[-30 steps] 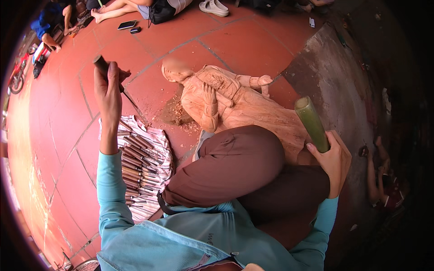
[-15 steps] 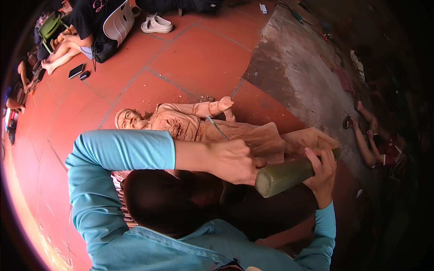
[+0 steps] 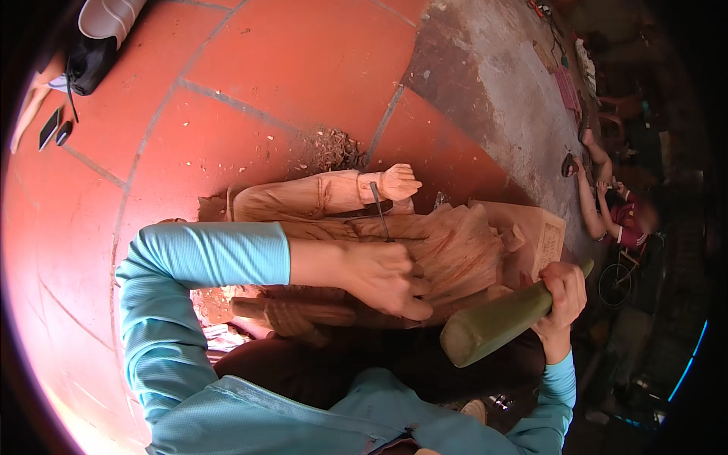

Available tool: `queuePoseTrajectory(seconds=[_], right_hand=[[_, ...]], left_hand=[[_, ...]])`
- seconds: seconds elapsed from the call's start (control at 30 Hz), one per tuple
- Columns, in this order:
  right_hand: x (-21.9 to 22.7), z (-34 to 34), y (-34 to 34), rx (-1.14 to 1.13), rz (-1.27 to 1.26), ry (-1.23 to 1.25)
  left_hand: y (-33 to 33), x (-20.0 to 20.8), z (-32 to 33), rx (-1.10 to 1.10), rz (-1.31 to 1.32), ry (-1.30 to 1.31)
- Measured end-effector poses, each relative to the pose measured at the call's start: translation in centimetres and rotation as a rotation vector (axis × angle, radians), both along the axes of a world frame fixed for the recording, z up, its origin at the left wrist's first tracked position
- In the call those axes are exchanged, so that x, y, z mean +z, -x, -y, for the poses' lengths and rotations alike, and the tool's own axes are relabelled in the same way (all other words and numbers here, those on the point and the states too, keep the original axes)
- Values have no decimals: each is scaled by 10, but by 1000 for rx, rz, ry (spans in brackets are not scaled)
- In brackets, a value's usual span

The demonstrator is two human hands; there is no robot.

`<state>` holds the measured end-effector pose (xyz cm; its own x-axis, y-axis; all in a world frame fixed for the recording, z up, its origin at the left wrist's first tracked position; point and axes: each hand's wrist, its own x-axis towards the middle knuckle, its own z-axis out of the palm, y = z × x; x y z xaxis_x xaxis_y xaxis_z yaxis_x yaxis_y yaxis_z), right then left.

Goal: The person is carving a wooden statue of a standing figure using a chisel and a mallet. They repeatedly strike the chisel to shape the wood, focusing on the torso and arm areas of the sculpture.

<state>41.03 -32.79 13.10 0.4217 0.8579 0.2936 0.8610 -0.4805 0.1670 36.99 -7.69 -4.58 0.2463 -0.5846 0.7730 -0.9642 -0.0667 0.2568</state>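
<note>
A carved wooden figure lies on its back across the floor in front of me, its raised arm ending in a fist on the far side. My left hand is closed around a chisel, over the figure's robe. The chisel's metal shank sticks out beyond the fist, toward the figure's forearm; its handle is hidden in my grip. In my right hand is a thick green mallet, its broad end pointing left, apart from my left hand. My left sleeve covers the figure's head.
Wood shavings are heaped on red floor tiles beyond the figure. A phone lies far left, near a seated person's leg and a white chair. On the right, another person sits past a grey concrete strip.
My view has come closer and swung right, and the figure's head has gone out of sight. The mallet has moved down and right, away from my left fist. The chisel stands steeper.
</note>
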Motion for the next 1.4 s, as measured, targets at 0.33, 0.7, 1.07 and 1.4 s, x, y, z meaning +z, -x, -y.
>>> queuePoseTrajectory(seconds=[0.33, 0.7, 1.07, 1.4], right_hand=[[-8, -25, 0, 55, -93, 23], [-15, -28, 1, 88, -155, 18], [-15, -31, 3, 89, -162, 19], [-8, -39, 6, -6, 7, 197]], left_hand=[[8, 7, 4, 0, -129, 349], [4, 3, 5, 14, -117, 393], [2, 1, 4, 28, -123, 426], [-8, 3, -7, -88, -153, 545]])
